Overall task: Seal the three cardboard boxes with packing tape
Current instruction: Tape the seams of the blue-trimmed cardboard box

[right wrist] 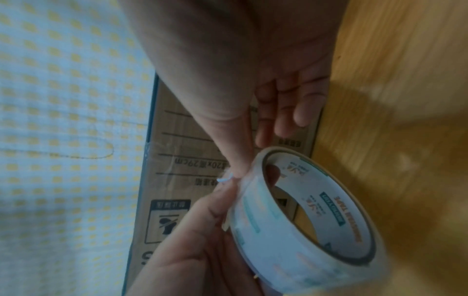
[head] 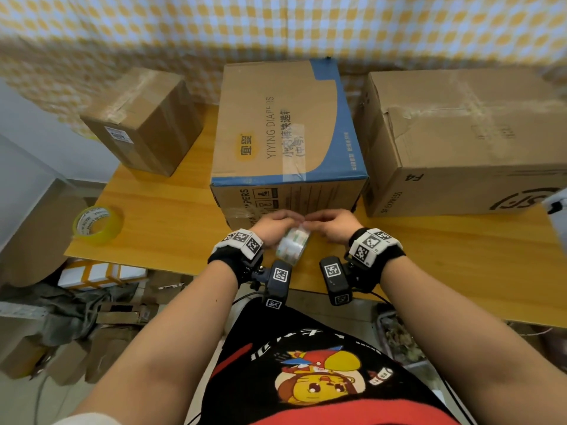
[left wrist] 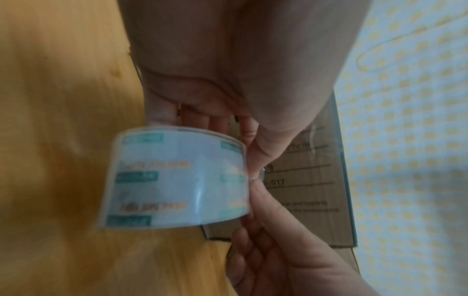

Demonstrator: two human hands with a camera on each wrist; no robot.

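- The left hand (head: 274,223) grips a roll of clear tape (head: 292,245), fingers curled around its rim, just above the near edge of the wooden table (head: 159,216).
- The right hand (head: 334,225) meets the roll from the other side; its thumb and forefinger are pinched on the tape's loose end (right wrist: 225,178) at the top of the roll.
- In the right wrist view the roll (right wrist: 303,216) shows its open core, so its axis runs roughly across the body, and the tape should peel away towards the boxes.
- The middle box (head: 285,124), printed with blue, stands directly beyond both hands, very near the fingers; its short side faces the person and its long axis points away.
- A small box (head: 141,121) sits far left and a large box (head: 466,139) to the right, each well apart from the hands.
- A second, yellowish tape roll (head: 97,225) lies on the table to the left, nearer the left hand.
- Judging from this, the next pull goes forward and up onto the middle box's top seam.
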